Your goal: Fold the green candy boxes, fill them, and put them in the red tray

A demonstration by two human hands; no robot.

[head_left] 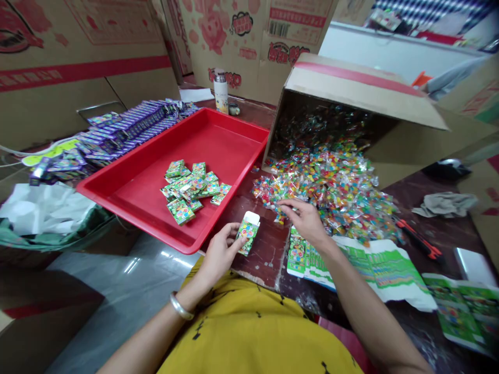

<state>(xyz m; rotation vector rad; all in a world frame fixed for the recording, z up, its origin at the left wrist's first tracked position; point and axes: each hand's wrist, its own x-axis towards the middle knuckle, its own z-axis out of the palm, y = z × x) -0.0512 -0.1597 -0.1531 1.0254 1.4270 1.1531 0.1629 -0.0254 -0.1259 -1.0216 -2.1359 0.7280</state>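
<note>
Green printed cardboard box (248, 232), flap open for filling, sits clamped in the left hand (222, 252) at lower centre, while the right hand (306, 221) pinches into the heap of colourful wrapped sweets (331, 184) beside a red plastic tray (128, 189).

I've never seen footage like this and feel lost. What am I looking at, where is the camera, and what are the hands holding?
There is no machine here: a person works with bare hands, and the one camera sits on their head, looking down. The left hand holds a small green box with its top flap open. The right hand reaches into a pile of wrapped candies spilling from a tipped cardboard carton. A red tray holds more green boxes. Flat unfolded boxes lie by the right forearm, and purple packs are stacked beyond the tray.
</note>
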